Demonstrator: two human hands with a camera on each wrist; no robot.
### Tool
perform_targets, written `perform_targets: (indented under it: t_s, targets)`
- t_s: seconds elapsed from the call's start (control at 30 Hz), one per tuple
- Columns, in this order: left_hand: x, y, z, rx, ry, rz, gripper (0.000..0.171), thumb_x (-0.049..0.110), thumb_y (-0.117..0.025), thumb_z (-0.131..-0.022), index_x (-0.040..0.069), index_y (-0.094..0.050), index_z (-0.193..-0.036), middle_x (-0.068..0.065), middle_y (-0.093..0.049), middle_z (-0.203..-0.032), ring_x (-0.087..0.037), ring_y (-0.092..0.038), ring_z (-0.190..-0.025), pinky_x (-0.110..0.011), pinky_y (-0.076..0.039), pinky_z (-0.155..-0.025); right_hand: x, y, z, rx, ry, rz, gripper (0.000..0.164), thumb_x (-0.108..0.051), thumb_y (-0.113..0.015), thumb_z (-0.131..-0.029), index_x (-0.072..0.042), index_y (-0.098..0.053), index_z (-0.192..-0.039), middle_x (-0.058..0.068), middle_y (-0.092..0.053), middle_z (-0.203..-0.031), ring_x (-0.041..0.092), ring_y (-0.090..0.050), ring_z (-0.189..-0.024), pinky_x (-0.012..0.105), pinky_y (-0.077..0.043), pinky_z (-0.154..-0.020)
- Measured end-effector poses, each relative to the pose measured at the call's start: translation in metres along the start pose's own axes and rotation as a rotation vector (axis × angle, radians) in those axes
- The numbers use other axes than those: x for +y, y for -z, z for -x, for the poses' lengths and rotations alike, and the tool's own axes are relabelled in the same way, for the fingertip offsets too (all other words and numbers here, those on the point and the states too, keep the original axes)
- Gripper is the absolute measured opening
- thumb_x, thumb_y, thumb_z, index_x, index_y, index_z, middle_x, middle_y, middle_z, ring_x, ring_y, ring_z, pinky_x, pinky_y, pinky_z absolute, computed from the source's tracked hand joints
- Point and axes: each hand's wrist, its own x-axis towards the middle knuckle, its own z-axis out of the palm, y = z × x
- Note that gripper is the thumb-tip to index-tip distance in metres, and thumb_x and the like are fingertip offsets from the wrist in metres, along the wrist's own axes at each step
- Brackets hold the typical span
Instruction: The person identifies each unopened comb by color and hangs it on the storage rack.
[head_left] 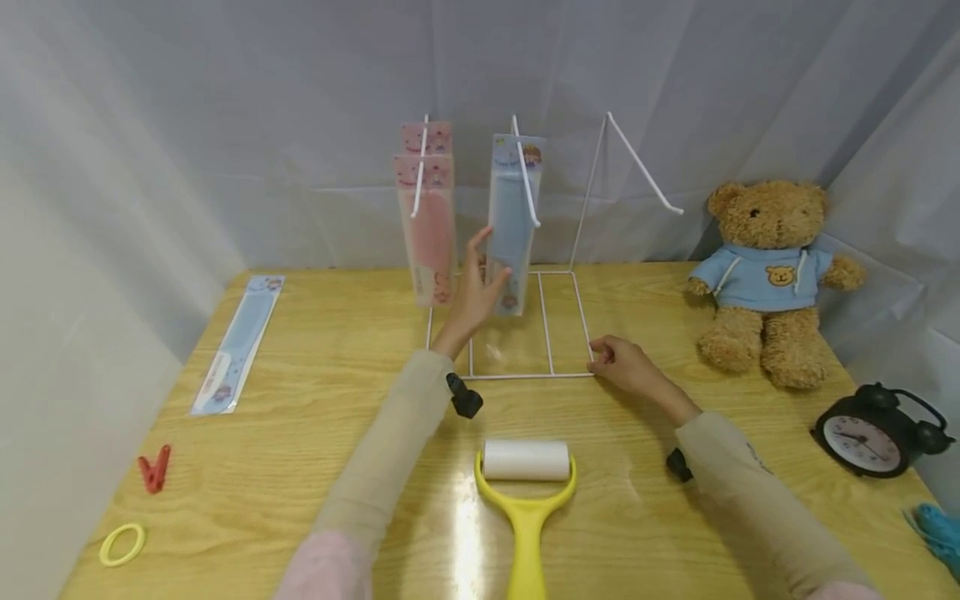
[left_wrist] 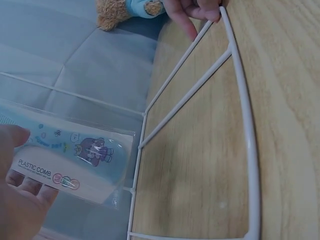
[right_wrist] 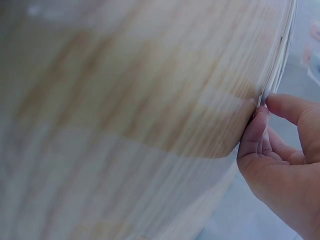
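Observation:
A white wire display rack (head_left: 517, 377) with three hanging arms stands on the wooden table. From its middle arm hangs a blue packaged comb (head_left: 512, 208), labelled "PLASTIC COMB" in the left wrist view. My left hand (head_left: 474, 293) holds this pack low down, thumb on its front and fingers at its side edge. Two pink packaged combs (head_left: 431, 225) hang one behind the other on the left arm, beside that hand. At the base's front right corner, my right hand (head_left: 628, 367) pinches the wire between thumb and fingers. The right arm of the rack carries nothing.
Another blue packaged comb (head_left: 238, 346) lies at the left. Nearer are a red clip (head_left: 155, 469) and a yellow ring (head_left: 122, 545). A yellow-handled roller (head_left: 527, 500) lies in front. At the right are a teddy bear (head_left: 768, 283), a black alarm clock (head_left: 862, 437) and a blue bundle (head_left: 937, 533).

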Motion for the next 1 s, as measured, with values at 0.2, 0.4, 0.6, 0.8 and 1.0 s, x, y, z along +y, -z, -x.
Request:
perform_targets:
  t_s: [0.2, 0.4, 0.6, 0.8, 1.0]
  targets:
    - [0.002, 0.007, -0.007, -0.033, 0.016, -0.059, 0.069, 0.014, -0.058, -0.094, 0.018, -0.015, -0.149, -0.027, -0.050, -0.120, -0.039, -0.057, -0.104, -0.048, -0.054, -0.083, 0.000, -0.001, 0.001, -0.002, -0.002, 0.008, 0.039, -0.005, -0.061, -0.088, 0.016, -0.052, -0.120, 0.011, -0.057, -0.084, 0.019, -0.052, -0.078, 0.030, -0.045, -0.070]
    - [0.003, 0.011, -0.010, -0.058, 0.028, -0.067, 0.072, 0.018, -0.060, -0.094, 0.018, -0.013, -0.149, -0.027, -0.050, -0.121, -0.039, -0.055, -0.105, -0.049, -0.053, -0.085, -0.001, -0.001, 0.001, 0.000, -0.002, 0.011, 0.040, -0.005, -0.061, -0.089, 0.017, -0.052, -0.120, 0.011, -0.057, -0.084, 0.020, -0.052, -0.078, 0.031, -0.045, -0.070]
    - [0.005, 0.011, -0.009, -0.085, 0.048, -0.052, 0.075, 0.018, -0.060, -0.093, 0.020, -0.011, -0.150, -0.028, -0.047, -0.127, -0.039, -0.054, -0.109, -0.048, -0.053, -0.085, -0.002, -0.001, 0.000, 0.008, 0.004, 0.020, 0.040, -0.006, -0.062, -0.088, 0.017, -0.052, -0.120, 0.012, -0.058, -0.084, 0.020, -0.053, -0.078, 0.029, -0.045, -0.070]
    - [0.005, 0.010, -0.009, -0.091, 0.071, -0.044, 0.076, 0.013, -0.061, -0.091, 0.019, -0.012, -0.150, -0.028, -0.035, -0.140, -0.041, -0.046, -0.120, -0.050, -0.050, -0.092, -0.002, -0.002, 0.001, 0.020, 0.019, 0.017, 0.039, -0.006, -0.062, -0.088, 0.016, -0.053, -0.119, 0.012, -0.058, -0.084, 0.020, -0.052, -0.078, 0.028, -0.045, -0.069]
    - [0.007, 0.011, -0.006, -0.046, 0.093, -0.100, 0.075, 0.019, -0.063, -0.091, 0.019, -0.016, -0.150, -0.024, -0.031, -0.145, -0.039, -0.037, -0.129, -0.054, -0.040, -0.102, -0.002, -0.001, 0.001, 0.026, 0.021, 0.018, 0.038, -0.006, -0.063, -0.088, 0.016, -0.053, -0.119, 0.012, -0.058, -0.083, 0.020, -0.053, -0.078, 0.028, -0.045, -0.069]
